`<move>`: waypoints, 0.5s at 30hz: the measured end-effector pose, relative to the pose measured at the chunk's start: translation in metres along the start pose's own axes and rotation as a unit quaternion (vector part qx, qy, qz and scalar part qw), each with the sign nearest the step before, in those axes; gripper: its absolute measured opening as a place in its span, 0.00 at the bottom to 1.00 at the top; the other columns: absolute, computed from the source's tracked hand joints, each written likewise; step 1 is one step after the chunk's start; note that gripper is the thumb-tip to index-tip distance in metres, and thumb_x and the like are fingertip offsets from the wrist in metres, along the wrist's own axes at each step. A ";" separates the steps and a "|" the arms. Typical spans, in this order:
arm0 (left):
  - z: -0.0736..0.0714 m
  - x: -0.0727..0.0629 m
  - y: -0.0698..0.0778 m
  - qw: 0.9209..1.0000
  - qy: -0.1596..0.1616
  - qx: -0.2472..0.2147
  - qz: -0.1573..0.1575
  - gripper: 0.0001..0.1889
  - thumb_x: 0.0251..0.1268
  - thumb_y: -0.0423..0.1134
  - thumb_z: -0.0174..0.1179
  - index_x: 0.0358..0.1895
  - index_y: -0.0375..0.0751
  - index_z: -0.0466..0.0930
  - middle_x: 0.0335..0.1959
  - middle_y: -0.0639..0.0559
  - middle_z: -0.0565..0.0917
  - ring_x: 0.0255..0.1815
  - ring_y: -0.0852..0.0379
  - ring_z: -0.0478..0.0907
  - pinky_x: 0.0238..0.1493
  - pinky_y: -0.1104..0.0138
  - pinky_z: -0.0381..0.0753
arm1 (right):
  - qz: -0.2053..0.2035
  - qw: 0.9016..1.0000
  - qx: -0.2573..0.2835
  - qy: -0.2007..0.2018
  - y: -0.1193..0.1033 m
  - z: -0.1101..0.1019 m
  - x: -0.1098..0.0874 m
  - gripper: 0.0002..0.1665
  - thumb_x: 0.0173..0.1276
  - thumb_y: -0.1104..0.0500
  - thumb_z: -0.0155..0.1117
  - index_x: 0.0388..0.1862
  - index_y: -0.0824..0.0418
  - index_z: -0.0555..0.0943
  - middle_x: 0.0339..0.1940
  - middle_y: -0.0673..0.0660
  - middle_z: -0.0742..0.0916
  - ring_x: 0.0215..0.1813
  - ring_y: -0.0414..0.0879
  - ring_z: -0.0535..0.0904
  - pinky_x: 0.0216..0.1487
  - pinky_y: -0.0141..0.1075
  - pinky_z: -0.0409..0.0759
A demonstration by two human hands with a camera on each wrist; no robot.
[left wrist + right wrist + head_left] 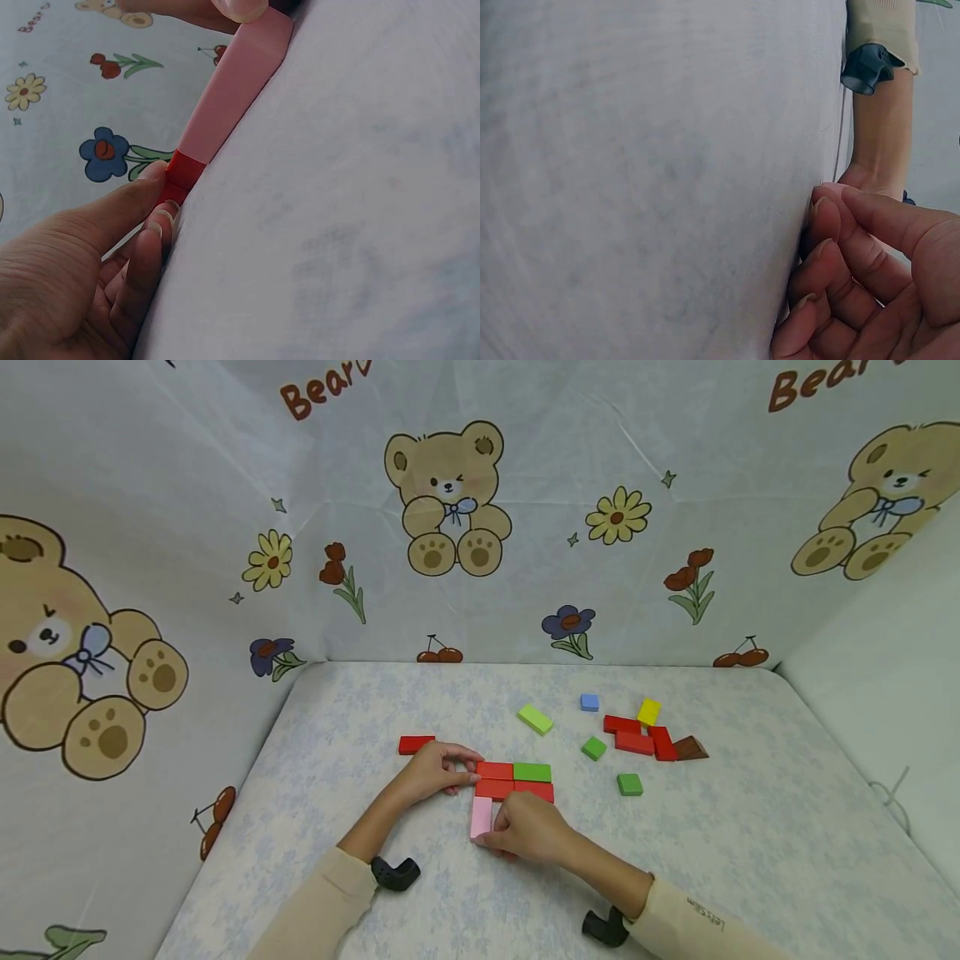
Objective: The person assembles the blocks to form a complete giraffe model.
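Observation:
Two rows of blocks lie side by side on the table: a red block [495, 770] beside a green block [532, 772], and nearer to me a left red block [494, 789] and a right red block [533, 790]. My left hand [435, 768] holds the rows' left end, thumb and fingertips around the far red block's end. A pink block [482, 817] points toward me from the near row's left end. My right hand [532, 828] pinches its near end between thumb and bent fingers. In the right wrist view the right fingers [826, 259] curl close over the tabletop.
Left of the rows lies a loose red block [415, 745]. Farther right are a light green block [536, 719], a blue one [589, 702], a yellow one [648, 712], a brown wedge [690, 748], and several red and green ones. A bear-print cloth [525, 610] stands behind.

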State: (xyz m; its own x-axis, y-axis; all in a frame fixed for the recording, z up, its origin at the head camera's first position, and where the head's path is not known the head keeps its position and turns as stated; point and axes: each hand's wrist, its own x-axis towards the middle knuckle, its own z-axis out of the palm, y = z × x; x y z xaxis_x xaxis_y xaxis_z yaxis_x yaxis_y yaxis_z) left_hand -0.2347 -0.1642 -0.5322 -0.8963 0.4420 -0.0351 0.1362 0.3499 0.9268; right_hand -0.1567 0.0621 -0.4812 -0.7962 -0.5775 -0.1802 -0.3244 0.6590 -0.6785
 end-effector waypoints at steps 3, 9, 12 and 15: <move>0.000 0.000 0.000 1.000 0.001 -0.001 -0.002 0.17 0.59 0.44 0.75 0.52 0.49 0.88 0.37 0.53 0.86 0.17 0.57 0.78 0.24 0.66 0.82 | -0.006 1.000 -0.009 -0.002 -0.001 -0.002 0.000 0.25 0.64 0.48 0.76 0.09 0.53 0.83 0.05 0.43 0.75 0.12 0.35 0.63 0.16 0.28 0.54; 0.001 0.000 0.000 1.000 0.006 -0.004 -0.005 0.17 0.58 0.43 0.76 0.51 0.49 0.89 0.37 0.52 0.85 0.17 0.56 0.78 0.24 0.67 0.81 | -0.047 0.998 -0.044 0.010 -0.001 -0.023 -0.009 0.19 0.66 0.51 0.74 0.16 0.53 0.83 0.11 0.40 0.73 0.18 0.34 0.67 0.19 0.28 0.63; 0.001 0.000 0.000 1.000 0.005 -0.004 -0.003 0.17 0.58 0.43 0.76 0.51 0.49 0.89 0.37 0.51 0.85 0.18 0.55 0.78 0.24 0.67 0.80 | -0.066 0.996 -0.047 0.033 0.004 -0.039 -0.016 0.10 0.67 0.54 0.73 0.25 0.54 0.87 0.16 0.40 0.76 0.21 0.34 0.70 0.23 0.29 0.69; 0.001 -0.001 0.003 1.000 0.003 -0.002 -0.006 0.17 0.58 0.43 0.76 0.51 0.49 0.89 0.37 0.51 0.85 0.18 0.55 0.78 0.25 0.66 0.81 | -0.067 0.994 -0.051 0.065 0.013 -0.057 -0.022 0.04 0.67 0.56 0.73 0.34 0.54 0.89 0.20 0.40 0.80 0.24 0.35 0.73 0.26 0.30 0.74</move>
State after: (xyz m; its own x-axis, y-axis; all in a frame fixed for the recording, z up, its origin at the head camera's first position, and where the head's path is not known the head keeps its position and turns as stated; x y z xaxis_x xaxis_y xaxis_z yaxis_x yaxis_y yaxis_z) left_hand -0.2331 -0.1630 -0.5302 -0.9007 0.4323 -0.0436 0.1242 0.3522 0.9276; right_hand -0.1724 0.1110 -0.4458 -0.7999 -0.6001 0.0050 -0.4763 0.6298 -0.6136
